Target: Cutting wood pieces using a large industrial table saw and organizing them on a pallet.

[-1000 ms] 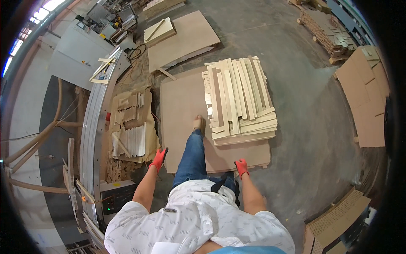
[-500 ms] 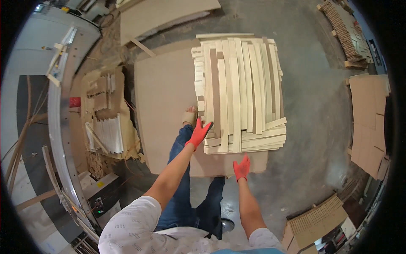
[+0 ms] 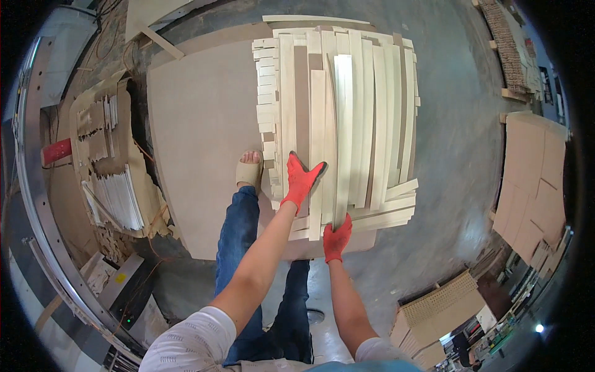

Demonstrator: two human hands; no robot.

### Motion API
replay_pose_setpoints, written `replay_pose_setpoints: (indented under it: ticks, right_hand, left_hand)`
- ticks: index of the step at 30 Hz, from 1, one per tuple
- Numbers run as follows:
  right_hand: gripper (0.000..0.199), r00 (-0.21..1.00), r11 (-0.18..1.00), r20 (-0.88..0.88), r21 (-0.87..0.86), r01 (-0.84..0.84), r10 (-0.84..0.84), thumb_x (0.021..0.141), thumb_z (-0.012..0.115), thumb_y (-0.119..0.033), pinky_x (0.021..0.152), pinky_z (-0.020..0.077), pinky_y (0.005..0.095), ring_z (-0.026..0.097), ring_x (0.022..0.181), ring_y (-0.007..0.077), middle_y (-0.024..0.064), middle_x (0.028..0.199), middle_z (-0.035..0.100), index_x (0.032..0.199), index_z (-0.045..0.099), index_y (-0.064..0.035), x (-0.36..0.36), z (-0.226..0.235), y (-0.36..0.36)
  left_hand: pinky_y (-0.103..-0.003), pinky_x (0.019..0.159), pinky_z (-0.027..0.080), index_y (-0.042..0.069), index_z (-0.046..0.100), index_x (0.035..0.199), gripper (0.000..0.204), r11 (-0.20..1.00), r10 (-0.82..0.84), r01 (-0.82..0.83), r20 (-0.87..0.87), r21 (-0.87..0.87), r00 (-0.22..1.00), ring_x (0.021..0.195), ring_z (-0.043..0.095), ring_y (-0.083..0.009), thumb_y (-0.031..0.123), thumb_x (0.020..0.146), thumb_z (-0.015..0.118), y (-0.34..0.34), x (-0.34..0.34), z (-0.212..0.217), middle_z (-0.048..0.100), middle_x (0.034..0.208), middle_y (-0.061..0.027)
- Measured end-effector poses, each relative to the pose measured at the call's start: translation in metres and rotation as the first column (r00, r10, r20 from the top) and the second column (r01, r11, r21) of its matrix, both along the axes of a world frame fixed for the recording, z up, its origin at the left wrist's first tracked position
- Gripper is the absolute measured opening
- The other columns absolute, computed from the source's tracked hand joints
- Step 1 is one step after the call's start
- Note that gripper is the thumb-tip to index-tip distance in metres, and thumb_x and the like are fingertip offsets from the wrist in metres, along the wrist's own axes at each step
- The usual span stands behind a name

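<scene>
A stack of long pale strips (image 3: 362, 124), wood or board by their look, lies lengthwise before me, with more strips crossing beneath. My right hand (image 3: 337, 239), in a red glove, is closed around the near end of one strip (image 3: 343, 136), which tilts up slightly from the pile. My left hand (image 3: 302, 181), in a red glove with dark fingertips, is over the left part of the stack. Its thumb and fingers are spread, with nothing between them. A brown strip (image 3: 302, 102) lies just beyond it.
The stack sits on a large brown board (image 3: 192, 124), where my left foot (image 3: 250, 167) stands beside it. At left is a torn-edged pile of brown and white pieces (image 3: 118, 161) near a metal rail (image 3: 46, 211). Cardboard stacks (image 3: 530, 186) stand to the right.
My right hand has moved up to the stack and taken hold of a strip's near end, raising it slightly. The left hand has shifted right, over the strips. The view has shifted too.
</scene>
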State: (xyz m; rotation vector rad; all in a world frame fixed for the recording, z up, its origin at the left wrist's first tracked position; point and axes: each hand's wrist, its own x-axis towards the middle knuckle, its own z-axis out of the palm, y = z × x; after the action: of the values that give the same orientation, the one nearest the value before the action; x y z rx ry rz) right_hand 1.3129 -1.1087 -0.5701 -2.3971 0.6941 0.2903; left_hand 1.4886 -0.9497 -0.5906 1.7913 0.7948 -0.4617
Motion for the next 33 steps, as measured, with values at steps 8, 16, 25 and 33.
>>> replay_pose_setpoints:
  ticks: [8, 16, 25, 33]
  right_hand:
    - [0.101, 0.973, 0.949, 0.104, -0.261, -0.175, 0.208, 0.070, 0.081, -0.045, 0.114, 0.0259, 0.0532, 0.030, 0.138, 0.0434, 0.0264, 0.148, 0.034, 0.146, 0.033, 0.0009, 0.125, 0.022, 0.019]
    - [0.124, 0.986, 0.969, -0.072, -0.187, -0.160, 0.149, 0.059, 0.086, -0.058, 0.113, 0.0267, 0.0508, 0.031, 0.137, 0.0414, 0.0242, 0.147, 0.032, 0.150, 0.024, -0.0018, 0.190, 0.004, 0.025]
    - [0.111, 0.993, 0.996, -0.086, -0.008, -0.087, 0.086, 0.061, 0.092, -0.041, 0.108, 0.0338, 0.0470, 0.038, 0.128, 0.0385, 0.0220, 0.140, 0.036, 0.142, 0.030, 0.0020, 0.207, 0.005, 0.019]
    - [0.098, 0.991, 0.998, 0.136, 0.058, -0.024, 0.016, 0.064, 0.090, -0.032, 0.106, 0.0397, 0.0400, 0.050, 0.126, 0.0365, 0.0240, 0.132, 0.052, 0.137, 0.035, 0.0063, 0.203, 0.007, 0.028]
  left_hand:
    - [-0.049, 0.112, 0.030, 0.003, 0.021, 0.152, 0.122, 0.999, 0.047, -0.050, -0.189, -0.009, 0.981, 0.138, 0.029, -0.0409, 0.057, 0.063, 0.085, 0.013, 0.025, 0.006, 0.030, 0.146, -0.0250]
    - [-0.049, 0.110, 0.034, 0.002, 0.028, 0.147, 0.117, 0.993, 0.073, -0.091, -0.210, -0.077, 0.975, 0.134, 0.034, -0.0407, 0.057, 0.062, 0.086, 0.014, 0.036, 0.004, 0.035, 0.143, -0.0240]
    - [-0.049, 0.104, 0.037, 0.000, 0.035, 0.139, 0.106, 0.996, 0.058, -0.043, -0.203, 0.079, 0.977, 0.127, 0.039, -0.0418, 0.055, 0.063, 0.086, 0.003, 0.040, 0.015, 0.041, 0.133, -0.0231]
    - [-0.038, 0.097, 0.046, -0.004, 0.036, 0.138, 0.095, 0.959, 0.230, -0.245, -0.111, -0.145, 0.967, 0.119, 0.055, -0.0318, 0.044, 0.072, 0.084, 0.002, 0.044, 0.025, 0.050, 0.134, -0.0248]
